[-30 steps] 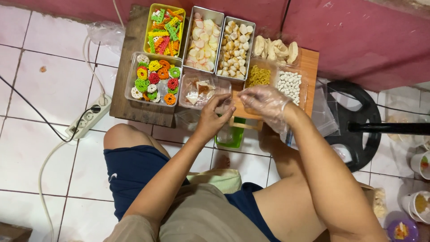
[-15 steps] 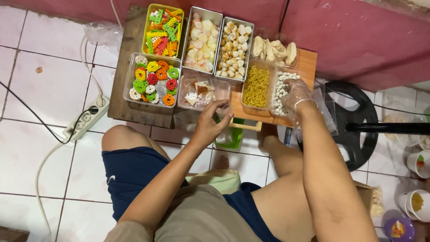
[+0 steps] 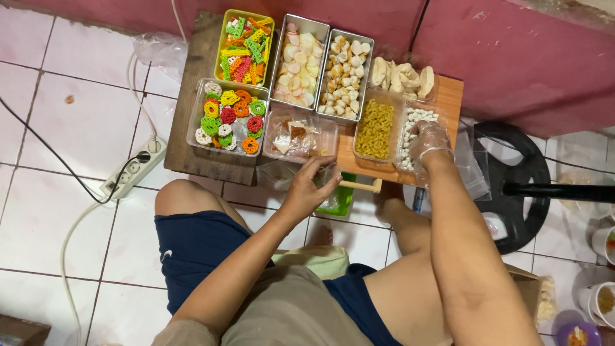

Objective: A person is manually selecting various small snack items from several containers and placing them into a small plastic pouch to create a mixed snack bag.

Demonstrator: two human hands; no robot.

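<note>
Plastic-gloved right hand (image 3: pixel 428 142) closed among white pellets (image 3: pixel 413 136) at the counter's (image 3: pixel 448 96) right edge; bare left hand (image 3: pixel 310 187) pinching a clear bag (image 3: pixel 327 182).

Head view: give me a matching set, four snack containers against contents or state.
Things:
1. yellow-green plastic tub
2. clear plastic box of ring crackers
3. clear tray of small white balls
4. clear tray of yellow curls

States:
A. gloved right hand in it
B. multicoloured rings
C. multicoloured sticks
D. between sachet tub and ball tray

Pairs: 1-C, 2-B, 3-A, 4-D
</note>
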